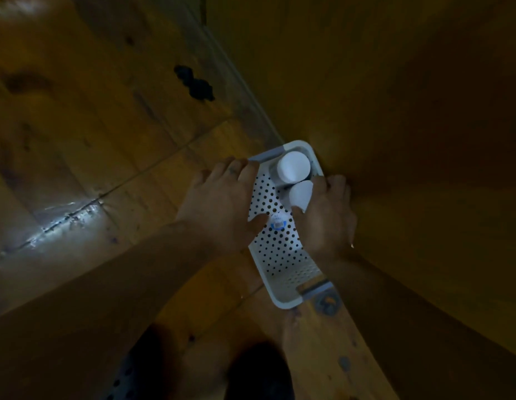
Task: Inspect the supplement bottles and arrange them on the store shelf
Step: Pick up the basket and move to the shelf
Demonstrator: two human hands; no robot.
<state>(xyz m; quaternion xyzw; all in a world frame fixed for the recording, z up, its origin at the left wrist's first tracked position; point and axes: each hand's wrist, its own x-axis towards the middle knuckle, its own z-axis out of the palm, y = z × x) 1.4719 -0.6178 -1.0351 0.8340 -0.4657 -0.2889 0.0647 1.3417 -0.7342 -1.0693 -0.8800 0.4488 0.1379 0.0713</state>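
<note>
Forearms reach down from the bottom edge. Left hand (222, 203) lies flat on the left rim of one white perforated basket (282, 301), fingers spread and fairly straight, thumb inside. Right hand (326, 217) curls at the right rim against the nearer bottle (301, 194); can't tell if it grips bottle or rim. Two white-capped bottles total, the farther bottle (294, 167) at the basket's far end, both upright. One small blue-white round item (277, 222) sits on the basket's bottom, between the thumbs. Basket sits on the wooden floor (106, 140).
</note>
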